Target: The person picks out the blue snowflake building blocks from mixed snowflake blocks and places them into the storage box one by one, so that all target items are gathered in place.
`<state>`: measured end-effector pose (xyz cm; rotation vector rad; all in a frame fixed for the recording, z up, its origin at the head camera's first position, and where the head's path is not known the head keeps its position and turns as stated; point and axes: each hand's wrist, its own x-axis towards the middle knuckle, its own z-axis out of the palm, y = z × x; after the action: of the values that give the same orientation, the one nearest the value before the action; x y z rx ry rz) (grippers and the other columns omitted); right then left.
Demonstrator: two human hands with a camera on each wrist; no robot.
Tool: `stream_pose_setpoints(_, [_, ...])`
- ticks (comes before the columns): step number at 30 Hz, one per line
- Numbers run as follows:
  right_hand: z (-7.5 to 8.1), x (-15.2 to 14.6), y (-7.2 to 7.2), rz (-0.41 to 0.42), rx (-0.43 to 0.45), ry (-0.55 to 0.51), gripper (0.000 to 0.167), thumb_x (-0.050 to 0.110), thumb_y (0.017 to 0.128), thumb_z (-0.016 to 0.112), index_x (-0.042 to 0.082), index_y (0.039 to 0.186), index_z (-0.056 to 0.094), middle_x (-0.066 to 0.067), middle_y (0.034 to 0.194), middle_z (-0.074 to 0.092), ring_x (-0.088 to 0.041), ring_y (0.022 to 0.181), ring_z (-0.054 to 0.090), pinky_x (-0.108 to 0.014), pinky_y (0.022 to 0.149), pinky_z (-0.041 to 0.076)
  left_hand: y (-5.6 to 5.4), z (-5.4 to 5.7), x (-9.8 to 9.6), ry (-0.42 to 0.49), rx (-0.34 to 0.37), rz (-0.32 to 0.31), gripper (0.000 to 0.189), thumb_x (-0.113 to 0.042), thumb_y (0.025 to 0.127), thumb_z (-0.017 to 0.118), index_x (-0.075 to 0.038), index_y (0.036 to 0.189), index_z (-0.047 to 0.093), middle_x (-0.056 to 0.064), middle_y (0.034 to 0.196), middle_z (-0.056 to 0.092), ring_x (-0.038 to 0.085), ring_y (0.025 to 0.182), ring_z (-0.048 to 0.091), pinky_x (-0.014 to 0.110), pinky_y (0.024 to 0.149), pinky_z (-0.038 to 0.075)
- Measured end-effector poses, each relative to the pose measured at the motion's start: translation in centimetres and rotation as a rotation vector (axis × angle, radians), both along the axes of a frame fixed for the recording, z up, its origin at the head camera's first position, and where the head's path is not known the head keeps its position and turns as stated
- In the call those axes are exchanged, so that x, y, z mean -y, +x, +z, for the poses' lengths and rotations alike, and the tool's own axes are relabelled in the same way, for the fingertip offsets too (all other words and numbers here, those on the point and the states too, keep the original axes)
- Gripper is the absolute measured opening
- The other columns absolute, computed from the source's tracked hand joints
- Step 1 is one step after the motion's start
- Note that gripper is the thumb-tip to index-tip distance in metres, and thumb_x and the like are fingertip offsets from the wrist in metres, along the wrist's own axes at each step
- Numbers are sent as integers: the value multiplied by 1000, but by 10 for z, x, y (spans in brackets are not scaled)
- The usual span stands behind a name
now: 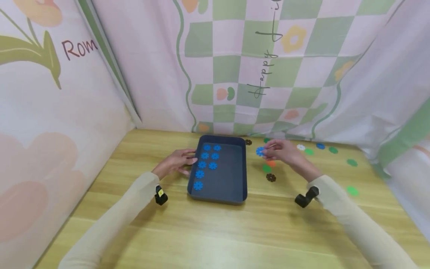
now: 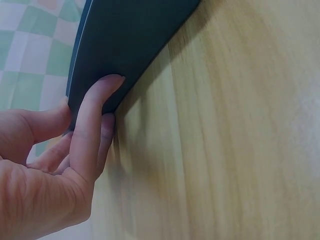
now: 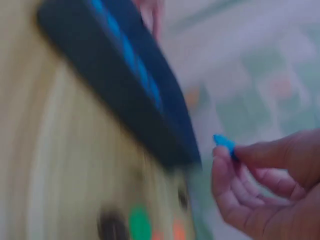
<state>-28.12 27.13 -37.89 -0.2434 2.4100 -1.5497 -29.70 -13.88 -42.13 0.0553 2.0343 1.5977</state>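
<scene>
A dark rectangular tray (image 1: pixel 230 179) stands on the wooden table, with several blue notched discs (image 1: pixel 198 185) in two columns along its left side. My left hand (image 1: pixel 176 161) holds the tray's left side. In the left wrist view, bent fingers (image 2: pixel 85 125) touch the tray's outer wall (image 2: pixel 125 45) and rim. To the tray's right, my right hand (image 1: pixel 283 151) pinches a single blue notched disc (image 1: pixel 260 151) between thumb and fingertips. That disc (image 3: pixel 223 143) appears nearly edge-on in the right wrist view, which is blurred.
Under and near my right hand lie a brown disc (image 1: pixel 271 177), a green disc (image 1: pixel 267 168) and an orange disc (image 1: pixel 271 163). Farther right are a white disc (image 1: pixel 301 147), another blue disc (image 1: pixel 320 146) and several green ones (image 1: pixel 352 162). A patterned curtain (image 1: pixel 228 74) hangs behind the table.
</scene>
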Motion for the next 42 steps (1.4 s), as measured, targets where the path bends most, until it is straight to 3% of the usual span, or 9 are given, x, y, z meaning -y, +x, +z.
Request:
stream_pose_setpoints(5, [5, 49, 11, 106, 63, -19, 28, 1, 100, 68, -15, 122, 58, -22, 105, 75, -21, 88, 77, -45, 90, 65, 2, -1, 1, 8, 5, 9, 62, -14, 110, 57, -10, 166, 30, 24, 168, 30, 41, 132, 61, 33, 74, 67])
stream_pose_setpoints(11, [0, 92, 14, 187, 157, -68, 19, 0, 100, 68, -11, 114, 62, -20, 99, 76, -34, 96, 77, -55, 97, 61, 3, 0, 1, 19, -3, 8, 62, -15, 110, 56, -10, 166, 30, 24, 168, 30, 41, 133, 60, 32, 74, 67])
stream_pose_setpoints(16, [-14, 118, 11, 198, 241, -104, 15, -3, 99, 68, -11, 110, 65, -19, 95, 77, -27, 86, 78, -51, 93, 64, 2, 1, -3, 7, -12, 12, 61, -17, 110, 57, -11, 165, 32, 23, 168, 32, 39, 134, 59, 33, 76, 67])
stream_pose_setpoints(25, [-33, 147, 12, 170, 267, -59, 10, -9, 97, 64, -16, 104, 65, -24, 88, 77, -22, 74, 78, -41, 79, 68, 4, -3, -9, 1, 1, 17, 59, -14, 110, 56, -9, 164, 34, 24, 165, 36, 40, 129, 63, 35, 77, 68])
stream_pose_setpoints(32, [-36, 150, 13, 137, 209, 0, 9, -7, 97, 66, -14, 102, 67, -26, 90, 76, -26, 73, 78, -42, 76, 68, 5, -1, -8, 1, 0, 25, 59, -15, 110, 56, -9, 164, 33, 24, 165, 36, 40, 127, 65, 33, 73, 67])
stream_pose_setpoints(37, [-27, 139, 12, 116, 112, 50, 10, -5, 96, 69, -12, 102, 66, -29, 96, 75, -29, 74, 77, -42, 73, 68, 3, 0, -5, 2, 3, 37, 59, -14, 110, 56, -10, 164, 33, 24, 165, 37, 39, 124, 66, 32, 70, 67])
stream_pose_setpoints(42, [-16, 117, 8, 150, -1, 72, 15, -1, 98, 68, -12, 108, 66, -31, 102, 72, -38, 85, 76, -46, 78, 68, 4, 1, -3, -12, -5, 33, 60, -14, 110, 56, -10, 165, 33, 24, 165, 36, 37, 119, 69, 33, 72, 67])
